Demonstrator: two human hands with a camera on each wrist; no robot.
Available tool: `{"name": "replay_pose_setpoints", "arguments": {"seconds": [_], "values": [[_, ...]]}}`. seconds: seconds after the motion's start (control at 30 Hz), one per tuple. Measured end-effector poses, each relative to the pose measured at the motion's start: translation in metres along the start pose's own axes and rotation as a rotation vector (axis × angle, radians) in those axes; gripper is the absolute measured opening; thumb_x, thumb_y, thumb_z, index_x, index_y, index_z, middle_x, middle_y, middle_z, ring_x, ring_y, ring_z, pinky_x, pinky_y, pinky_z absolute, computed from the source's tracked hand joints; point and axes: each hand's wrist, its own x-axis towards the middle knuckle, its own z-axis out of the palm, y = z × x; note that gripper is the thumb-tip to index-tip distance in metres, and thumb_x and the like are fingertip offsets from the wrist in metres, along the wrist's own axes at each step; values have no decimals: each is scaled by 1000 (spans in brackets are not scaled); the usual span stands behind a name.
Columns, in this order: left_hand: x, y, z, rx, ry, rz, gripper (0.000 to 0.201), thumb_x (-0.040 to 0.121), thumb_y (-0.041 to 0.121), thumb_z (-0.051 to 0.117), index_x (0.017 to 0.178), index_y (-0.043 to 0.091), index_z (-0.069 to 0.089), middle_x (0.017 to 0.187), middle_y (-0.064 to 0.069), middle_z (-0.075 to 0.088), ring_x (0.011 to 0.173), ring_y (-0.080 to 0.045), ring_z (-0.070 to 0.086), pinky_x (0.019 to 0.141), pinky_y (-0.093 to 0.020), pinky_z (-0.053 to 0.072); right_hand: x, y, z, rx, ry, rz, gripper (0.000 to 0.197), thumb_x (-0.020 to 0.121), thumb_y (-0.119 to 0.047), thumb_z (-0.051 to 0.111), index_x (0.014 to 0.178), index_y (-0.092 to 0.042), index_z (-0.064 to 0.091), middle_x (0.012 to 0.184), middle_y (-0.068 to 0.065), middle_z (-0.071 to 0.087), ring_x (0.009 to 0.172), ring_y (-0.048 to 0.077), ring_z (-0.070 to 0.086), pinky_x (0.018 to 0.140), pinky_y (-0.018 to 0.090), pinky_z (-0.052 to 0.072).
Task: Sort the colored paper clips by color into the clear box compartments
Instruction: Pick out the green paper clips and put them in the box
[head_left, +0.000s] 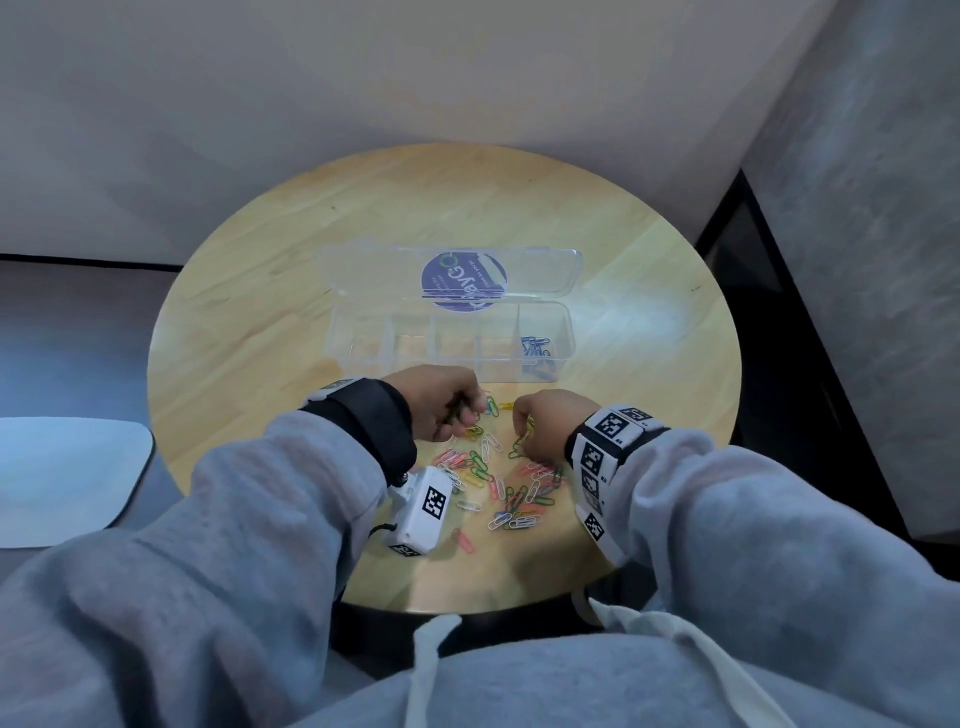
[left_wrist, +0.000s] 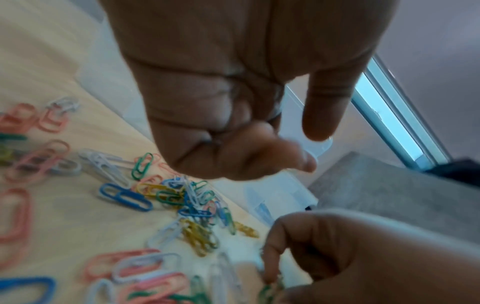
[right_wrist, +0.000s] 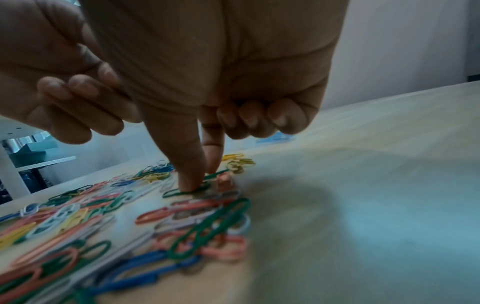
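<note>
**Fingertips down on a green clip, box still nearly bare**

Fingertips (right_wrist: 191, 185) of my right hand (head_left: 543, 423) are pressing on a green clip (right_wrist: 187, 190) at the far edge of the pile. Thumb and index come together on it while the other three fingers are tucked into the palm. It's more pinned to the wood than lifted so far.

My left hand (head_left: 441, 402) hovers just beside it with its fingers curled in. Whether it's holding any clips I honestly can't tell, the wrist view is too blurry there.

The mixed pile of paper clips (head_left: 501, 486) sits on the round wooden table (head_left: 270, 322), between my wrists. Beyond my hands is the clear box (head_left: 449, 335), lid flipped back, and only the rightmost compartment holds anything, a few blue clips (head_left: 537, 347).

So I'd say blue is started and green is the step in hand. Next move probably needs a proper pinch lift, since these clips lie flat and tangle, then picking an unused compartment.

The lid has a round purple sticker (head_left: 462, 280), upside down from here. The writing isn't readable.
</note>
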Motion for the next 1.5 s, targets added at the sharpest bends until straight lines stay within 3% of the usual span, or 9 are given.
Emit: {"name": "replay_pose_setpoints", "arguments": {"seconds": [0.2, 0.4, 0.53, 0.63, 0.8, 0.93, 1.1, 1.37, 1.5], "values": [[1, -10, 8, 758, 121, 208, 6, 82, 16, 55, 80, 21, 56, 76, 6, 55, 71, -14, 48, 66, -22, 39, 1, 2, 5, 42, -10, 37, 1, 85, -18, 60, 84, -18, 60, 100, 5, 68, 91, 23, 60, 72, 27, 43], [1, -10, 21, 960, 148, 238, 16, 81, 8, 57, 84, 23, 59, 73, 11, 53, 78, -13, 51, 50, -17, 35, 1, -2, 7, -19, -47, 74, 18, 82, -19, 52, 88, -10, 67, 97, 9, 69, 90, 27, 64, 72, 31, 49], [5, -15, 27, 1127, 139, 203, 15, 80, 11, 60, 82, 26, 61, 103, 3, 66, 83, -15, 54, 62, -22, 40, 2, -1, 9, 12, -66, 68, 16, 80, -19, 54, 82, -10, 67, 94, 10, 70, 85, 27, 65, 74, 31, 53], [10, -17, 28, 1168, 129, 196, 12, 81, 15, 63, 83, 26, 60, 105, 2, 66, 83, -16, 55, 62, -23, 40, -1, 3, 9, 77, -44, 58, 12, 80, -16, 53, 72, -14, 61, 83, 7, 65, 77, 25, 59, 68, 28, 49], [15, -17, 29, 1214, 128, 201, 10, 82, 14, 58, 84, 24, 60, 84, 4, 59, 77, -18, 54, 63, -24, 40, -9, 11, 2, 166, 63, 69, 19, 84, -14, 48, 84, -8, 66, 79, 6, 60, 73, 20, 51, 63, 24, 41], [18, -19, 29, 1208, 138, 220, 5, 82, 18, 57, 81, 23, 59, 83, 2, 60, 79, -19, 55, 68, -25, 44, -14, 29, -9, 658, 46, 150, 19, 85, -12, 54, 67, -14, 54, 66, 0, 52, 57, 13, 44, 51, 21, 37], [18, -21, 30, 1176, 152, 247, 10, 81, 19, 61, 85, 24, 53, 87, 3, 55, 81, -18, 51, 65, -24, 38, -22, 39, -11, 1263, -55, 273, 25, 90, 7, 36, 70, -7, 38, 68, 13, 46, 54, 18, 41, 36, 17, 39], [17, -21, 35, 1161, 175, 198, 17, 80, 21, 61, 95, 16, 68, 99, -3, 69, 87, -22, 62, 71, -27, 48, -31, 39, -5, 1284, -58, 252, 33, 91, 8, 25, 79, -9, 52, 65, 8, 43, 54, 16, 42, 39, 17, 41], [13, -22, 34, 1119, 191, 218, 12, 82, 22, 60, 91, 17, 66, 97, -4, 69, 81, -20, 57, 67, -26, 45, -36, 41, 0, 1007, -90, 247, 23, 92, -1, 43, 76, -12, 55, 66, 3, 42, 53, 14, 37, 44, 20, 32]]}}
